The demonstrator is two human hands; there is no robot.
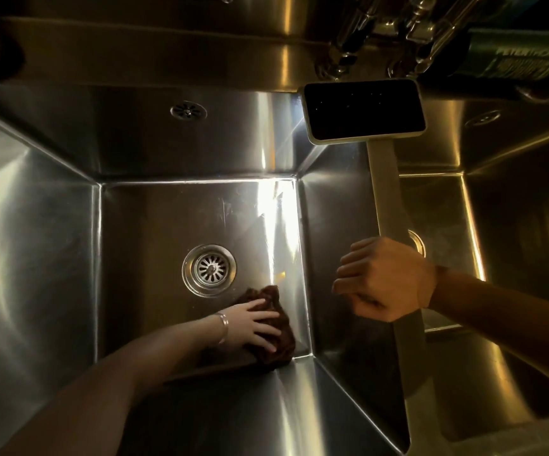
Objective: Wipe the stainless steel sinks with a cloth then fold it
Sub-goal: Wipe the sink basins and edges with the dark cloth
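While left grip lies spread flat atop cloth at near-right corner of sink floor, right grip hangs loosely curled, empty.

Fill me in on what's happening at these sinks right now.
A person is wiping the left stainless steel sink basin. The left hand presses a crumpled dark brown cloth flat against the basin floor, in its near right corner beside the round metal drain strainer. The right hand sits at the steel divider between the two basins, fingers loosely curled, holding nothing. The cloth is not yet folded.
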